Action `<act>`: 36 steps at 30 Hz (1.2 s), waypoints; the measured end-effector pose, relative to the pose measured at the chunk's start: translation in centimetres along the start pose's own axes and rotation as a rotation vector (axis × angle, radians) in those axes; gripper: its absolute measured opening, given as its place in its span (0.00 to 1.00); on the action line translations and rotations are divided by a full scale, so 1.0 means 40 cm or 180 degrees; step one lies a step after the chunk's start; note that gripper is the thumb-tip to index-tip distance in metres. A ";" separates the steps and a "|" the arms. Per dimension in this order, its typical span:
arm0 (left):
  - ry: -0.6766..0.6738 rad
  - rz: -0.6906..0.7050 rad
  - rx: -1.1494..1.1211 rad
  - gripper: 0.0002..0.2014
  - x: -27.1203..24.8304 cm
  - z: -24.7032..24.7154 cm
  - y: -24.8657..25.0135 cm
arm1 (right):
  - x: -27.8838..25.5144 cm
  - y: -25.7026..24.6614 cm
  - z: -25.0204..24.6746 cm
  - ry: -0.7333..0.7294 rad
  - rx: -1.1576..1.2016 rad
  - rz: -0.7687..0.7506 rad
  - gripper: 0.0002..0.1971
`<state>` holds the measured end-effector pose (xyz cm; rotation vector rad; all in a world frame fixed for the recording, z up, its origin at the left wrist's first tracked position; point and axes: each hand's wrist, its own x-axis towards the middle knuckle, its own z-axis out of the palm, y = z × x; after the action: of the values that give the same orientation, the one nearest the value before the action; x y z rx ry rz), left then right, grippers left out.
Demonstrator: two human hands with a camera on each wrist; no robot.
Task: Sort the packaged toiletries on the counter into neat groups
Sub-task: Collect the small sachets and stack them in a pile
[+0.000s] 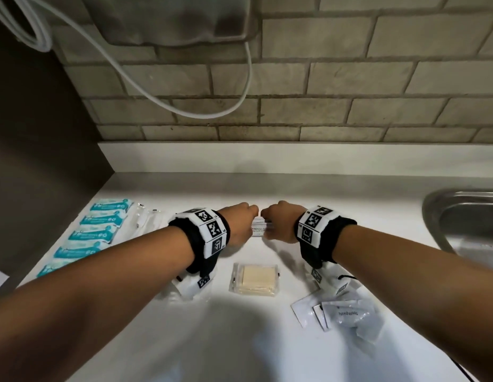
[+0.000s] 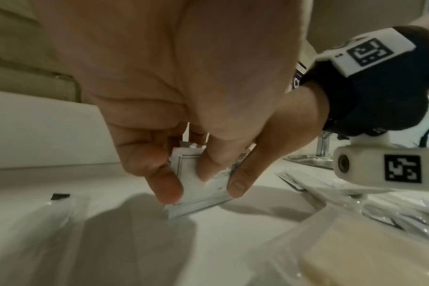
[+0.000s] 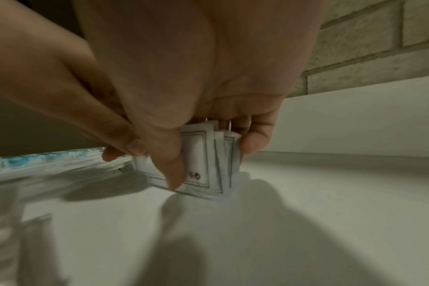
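Head view shows the shampoo sachets [image 1: 260, 230] stood on edge at mid-counter, pinched between the left hand [image 1: 241, 221] and right hand [image 1: 281, 223], fingers curled tight on both ends, probably to square the stack; soap bar [image 1: 255, 279] lies nearer, blue packets [image 1: 96, 232] left, toothpaste sachets [image 1: 347, 312] right; bare counter [image 1: 350, 194] behind offers room, the sink [image 1: 465, 216] bounds the right.

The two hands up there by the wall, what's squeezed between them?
A small stack of white shampoo sachets, standing on edge on the counter, pinched by the left hand and right hand; the wrist views show it best.
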<state>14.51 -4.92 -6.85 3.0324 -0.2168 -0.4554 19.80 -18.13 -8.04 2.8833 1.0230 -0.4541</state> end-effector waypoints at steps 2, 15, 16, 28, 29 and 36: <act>-0.0017 -0.0011 -0.0094 0.09 0.003 0.006 0.002 | 0.007 0.004 0.015 -0.0106 -0.0240 -0.0005 0.09; -0.0244 -0.0189 0.0118 0.15 0.018 0.019 0.022 | 0.020 -0.010 0.030 -0.0234 0.0434 0.0379 0.20; -0.0238 -0.0200 0.0069 0.17 0.021 0.024 0.019 | 0.020 -0.009 0.033 -0.0247 0.0468 0.0399 0.21; -0.0081 -0.0173 -0.0386 0.22 0.042 0.035 -0.047 | 0.002 0.024 0.018 0.0166 0.1093 0.0337 0.15; -0.0032 -0.0166 -0.0354 0.22 0.042 0.035 -0.048 | 0.002 0.025 0.017 0.0168 0.1092 0.0366 0.14; 0.0275 -0.0156 -0.0296 0.15 0.041 0.029 -0.055 | 0.008 0.039 -0.011 0.0042 0.0950 0.0445 0.11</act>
<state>16.01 -3.05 -8.64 2.9635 -0.1134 -0.3270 21.13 -19.11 -7.79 3.1949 0.8088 -0.6277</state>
